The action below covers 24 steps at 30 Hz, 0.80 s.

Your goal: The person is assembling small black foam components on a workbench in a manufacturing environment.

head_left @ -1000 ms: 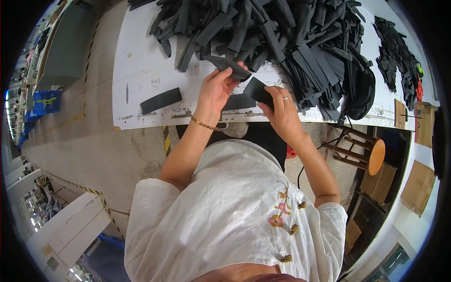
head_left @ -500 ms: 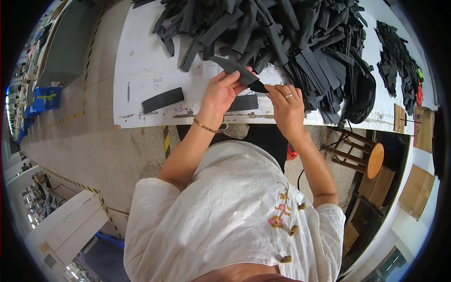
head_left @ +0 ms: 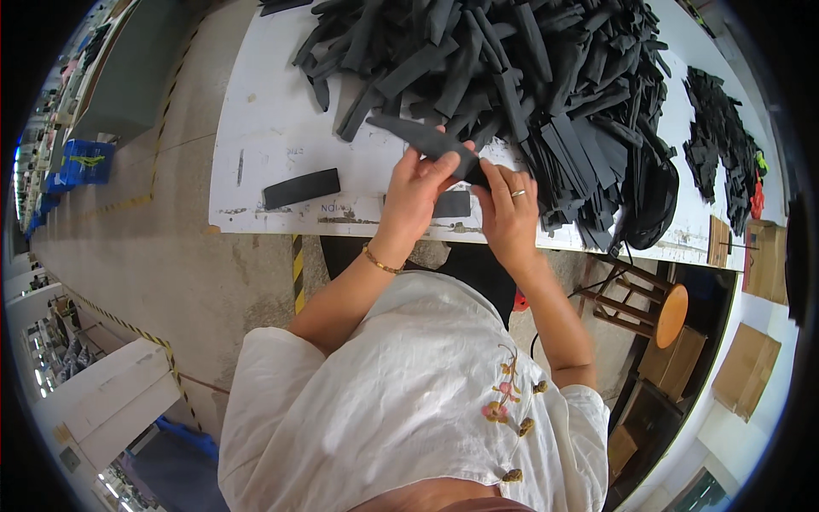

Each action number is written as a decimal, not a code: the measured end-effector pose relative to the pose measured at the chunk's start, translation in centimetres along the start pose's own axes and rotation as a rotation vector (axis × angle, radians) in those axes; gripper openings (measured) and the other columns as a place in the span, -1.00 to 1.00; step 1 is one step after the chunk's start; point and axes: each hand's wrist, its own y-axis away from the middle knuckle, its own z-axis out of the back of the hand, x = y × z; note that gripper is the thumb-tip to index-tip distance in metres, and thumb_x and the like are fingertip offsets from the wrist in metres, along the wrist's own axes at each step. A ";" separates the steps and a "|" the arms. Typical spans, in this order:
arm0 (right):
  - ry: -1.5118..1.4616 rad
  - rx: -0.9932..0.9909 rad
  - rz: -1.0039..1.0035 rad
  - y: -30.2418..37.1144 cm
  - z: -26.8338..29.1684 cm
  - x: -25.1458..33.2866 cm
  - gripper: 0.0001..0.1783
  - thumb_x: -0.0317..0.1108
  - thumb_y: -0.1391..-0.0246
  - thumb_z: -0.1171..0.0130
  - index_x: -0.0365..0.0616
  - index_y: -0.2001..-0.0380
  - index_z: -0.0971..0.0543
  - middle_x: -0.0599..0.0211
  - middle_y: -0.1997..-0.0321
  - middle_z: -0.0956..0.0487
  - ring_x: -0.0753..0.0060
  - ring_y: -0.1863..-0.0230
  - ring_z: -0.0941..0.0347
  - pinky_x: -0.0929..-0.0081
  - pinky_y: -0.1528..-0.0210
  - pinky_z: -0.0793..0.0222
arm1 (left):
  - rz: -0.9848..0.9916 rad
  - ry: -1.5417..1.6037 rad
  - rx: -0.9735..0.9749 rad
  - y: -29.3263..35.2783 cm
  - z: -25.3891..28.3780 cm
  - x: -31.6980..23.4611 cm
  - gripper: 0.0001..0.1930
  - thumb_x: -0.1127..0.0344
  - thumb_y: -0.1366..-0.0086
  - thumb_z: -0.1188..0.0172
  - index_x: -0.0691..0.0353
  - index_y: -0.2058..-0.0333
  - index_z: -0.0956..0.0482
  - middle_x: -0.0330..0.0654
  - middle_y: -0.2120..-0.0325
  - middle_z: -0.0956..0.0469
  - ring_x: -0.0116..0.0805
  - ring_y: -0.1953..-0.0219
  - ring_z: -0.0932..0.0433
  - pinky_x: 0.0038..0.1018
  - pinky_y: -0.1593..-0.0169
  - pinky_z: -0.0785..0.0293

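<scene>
Both hands hold one black fabric strip above the near part of the white table. My left hand is closed on its middle, thumb on top. At the strip's right end, the fingers of my right hand are closed and partly hide that end. The strip's free end tapers to the upper left. Below the hands a flat black piece lies on the table, partly covered by my left hand. Another flat black piece lies farther left.
A large heap of black strips covers the table's far side. Flat pieces lie fanned out at its right, beside a black bag. More black pieces lie far right. A wooden stool stands below the table's right edge.
My right hand has moved closer to my left, and its fingers have shifted on the strip's end. The dark narrow part between the hands is now mostly covered. The whole view has shifted slightly.
</scene>
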 end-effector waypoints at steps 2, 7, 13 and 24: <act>-0.259 -0.003 -0.084 0.1 -0.7 1.1 -0.44 -0.55 0.12 -0.33 -0.20 -0.03 -0.47 0.16 0.18 -0.51 0.10 0.22 -0.43 0.23 0.17 -0.36 | -0.042 0.165 0.108 -0.5 0.2 0.8 -0.57 0.40 -0.33 -0.14 0.36 -0.12 -0.30 0.02 0.07 -0.55 -0.24 0.06 -0.56 -0.32 -0.08 -0.47; -0.209 0.091 -0.054 1.9 -2.2 1.5 -0.39 -0.65 0.21 -0.33 -0.23 0.04 -0.32 -0.02 0.11 -0.44 -0.10 0.18 -0.41 0.17 0.19 -0.40 | -0.071 0.119 0.072 -1.2 0.4 1.5 -0.78 0.23 -0.36 -0.13 0.31 0.31 -0.49 -0.14 0.53 -0.55 -0.22 0.14 -0.60 -0.36 0.00 -0.44; -0.313 0.168 -0.124 1.1 -3.1 1.6 -0.57 -0.58 0.15 -0.27 -0.22 0.16 -0.39 0.00 0.14 -0.44 -0.08 0.16 -0.41 0.16 0.15 -0.38 | -0.075 0.097 -0.016 0.0 -1.0 2.1 -0.68 0.16 -0.41 -0.04 0.33 0.39 -0.50 -0.07 0.38 -0.61 -0.27 0.15 -0.60 -0.43 0.06 -0.49; -0.341 0.190 -0.179 -0.3 -1.5 1.4 -0.77 -0.61 0.05 -0.26 -0.25 0.34 -0.43 0.08 0.23 -0.47 0.05 0.36 -0.46 0.31 0.40 -0.38 | -0.007 0.311 -0.041 -0.3 -0.2 1.9 -0.74 0.19 -0.41 -0.05 0.30 0.17 -0.44 0.12 0.19 -0.61 -0.19 0.10 -0.58 -0.34 -0.03 -0.47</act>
